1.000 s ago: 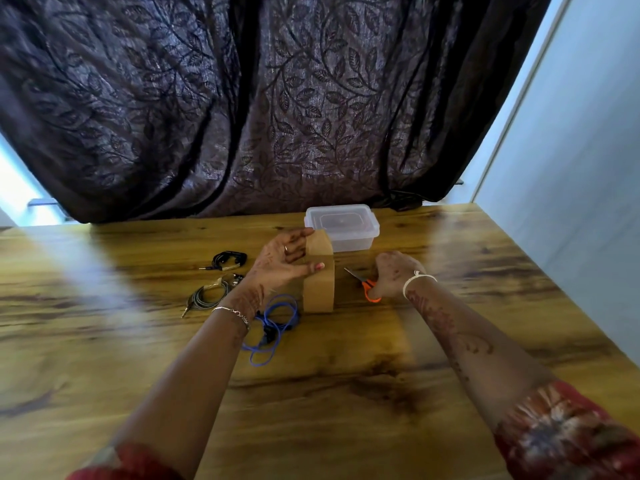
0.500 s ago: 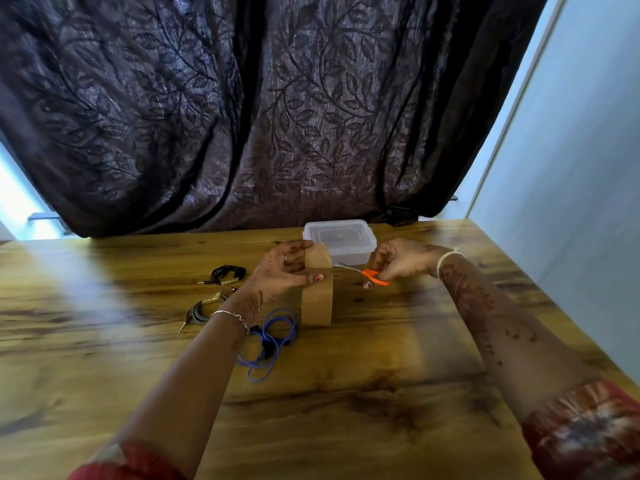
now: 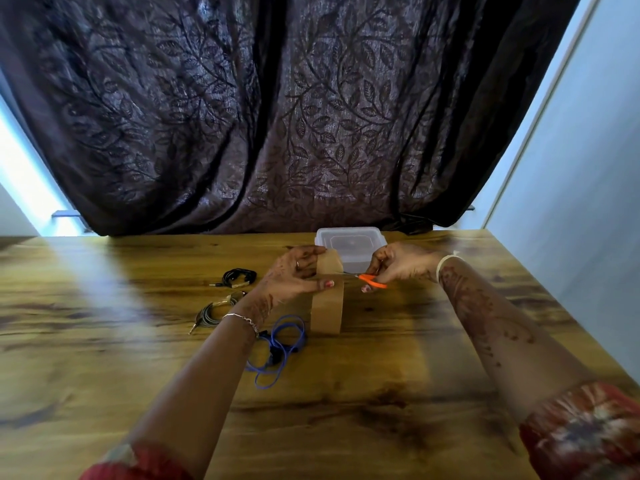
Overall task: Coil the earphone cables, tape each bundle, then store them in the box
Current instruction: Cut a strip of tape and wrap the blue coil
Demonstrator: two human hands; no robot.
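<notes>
The thin blades of the scissors (image 3: 372, 279) are hard to make out against the brown tape (image 3: 327, 306), and I cannot tell if they are open or closed. Their tips reach the tape's right edge, just above the left thumb. The orange handles are mostly covered by the curled fingers of the right hand (image 3: 401, 265), which grips them. The tape stands on edge on the table (image 3: 381, 393), seen nearly edge-on, so I cannot tell where the roll ends and any loose strip begins. The left hand (image 3: 294, 275) pinches its upper part, thumb on the near face and fingers wrapped behind the top. The two hands are apart, with the tape between them.

The clear plastic box (image 3: 349, 237), with its lid on, sits at the far edge of the table just behind the tape and hands, which hide its lower front.

The blue earphone cable (image 3: 277, 351) lies in loose loops on the table just left of the tape's base. Part of it is hidden under the left wrist, and dark pieces sit in its middle. Further left, well clear of both hands, a grey cable bundle (image 3: 213, 311) lies coiled with its plug pointing toward the near side. Beyond it lies a black cable bundle (image 3: 239, 276), too small to show whether it is taped.

Red patterned sleeves are cut off at the lower edge. A dark leaf-patterned curtain (image 3: 277, 116) hangs behind the table.
</notes>
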